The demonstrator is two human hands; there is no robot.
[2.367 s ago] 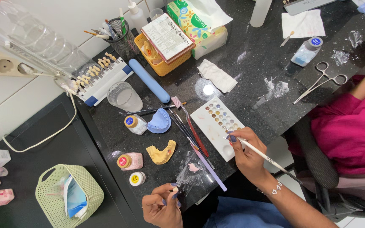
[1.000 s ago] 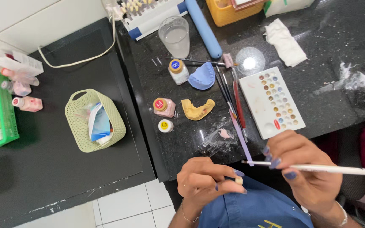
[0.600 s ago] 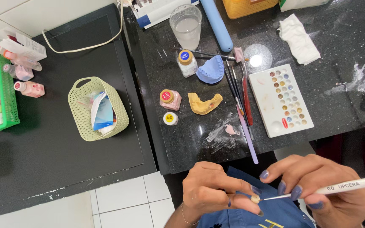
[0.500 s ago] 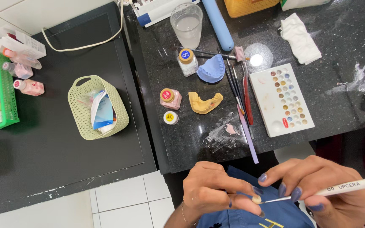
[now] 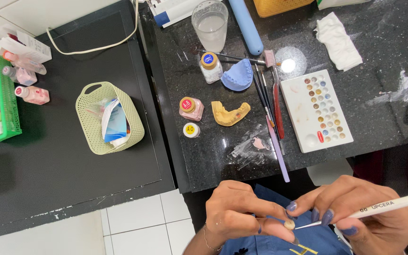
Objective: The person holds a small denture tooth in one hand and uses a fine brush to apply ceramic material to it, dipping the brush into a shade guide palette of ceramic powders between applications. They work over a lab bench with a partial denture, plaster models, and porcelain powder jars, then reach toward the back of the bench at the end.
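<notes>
small cream tooth crown [image 5: 288, 225] pinched in left hand [image 5: 242, 215] fingertips, over the lap below the black counter [image 5: 223, 156] | white fine brush [image 5: 378, 208] clamped in right hand [image 5: 369, 219]; long axis near level, tip pointing left, touching crown | judgement: brace hands together; light strokes; hold crown steady
</notes>
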